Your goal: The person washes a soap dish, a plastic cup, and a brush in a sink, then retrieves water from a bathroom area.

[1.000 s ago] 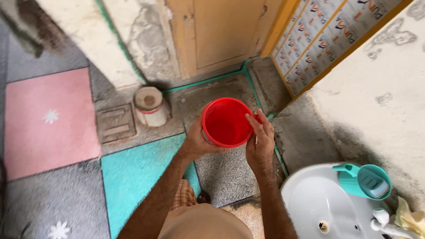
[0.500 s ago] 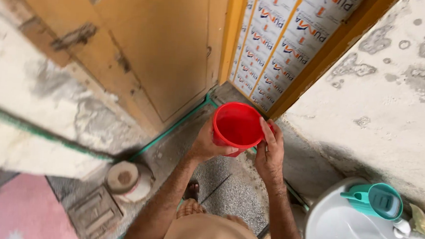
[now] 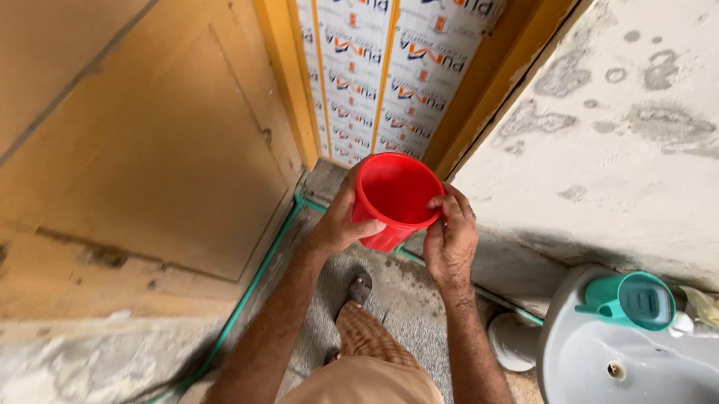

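Plainly, both hands grip a glossy red mug (image 3: 392, 197).

Red mug (image 3: 394, 197) between both hands, beside sink (image 3: 580, 377)

A person's left hand (image 3: 338, 221) and right hand (image 3: 449, 239) grip a cup (image 3: 394, 197) between them, above the floor (image 3: 408, 299) before a panelled door (image 3: 379, 55). A wooden door (image 3: 133, 141) stands left. At right, a mug (image 3: 635, 301) sits on the rim of a wall-side sink (image 3: 653, 381).
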